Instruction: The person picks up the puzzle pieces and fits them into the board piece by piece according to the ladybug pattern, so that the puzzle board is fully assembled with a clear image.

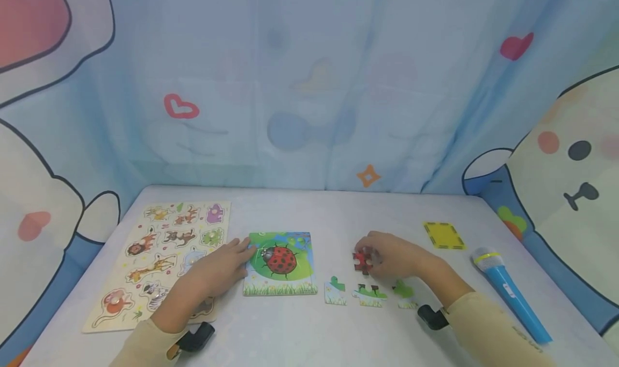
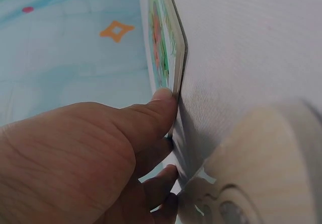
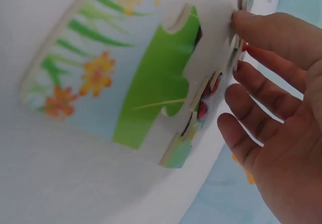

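- Nearest camera: beige right sleeve (image 1: 498,329) and left sleeve (image 1: 145,348), low in the head view; forearms angle inward over the table (image 1: 285,335).
- Right hand (image 1: 398,255): thumb and forefinger look to be pinching the red puzzle piece (image 1: 360,260); other fingers spread apart in the right wrist view; back of hand up, reaching in from the table's right edge.
- Red piece sits right of the ladybug board (image 1: 304,289), just beyond the row of grass pieces: left grass piece (image 1: 335,295), middle grass piece (image 1: 369,297), right grass piece (image 1: 405,297); anything under the palm, can't tell.
- Left hand (image 1: 220,270): palm down, fingers loosely extended, pinching nothing; thumb touches the ladybug board at its left edge.
- Step in hand, my read: building the ladybug jigsaw, bottom row laid but apart; next move probably calls for lining the red piece's tabs up beyond the middle grass piece, then pressing flat.
- Farther out: animal board (image 1: 113,281) along the table's left edge, partly under the left forearm; yellow square (image 1: 444,235) toward the far right corner; blue microphone (image 1: 515,297) along the right edge; curtain (image 1: 309,103) behind the far edge.
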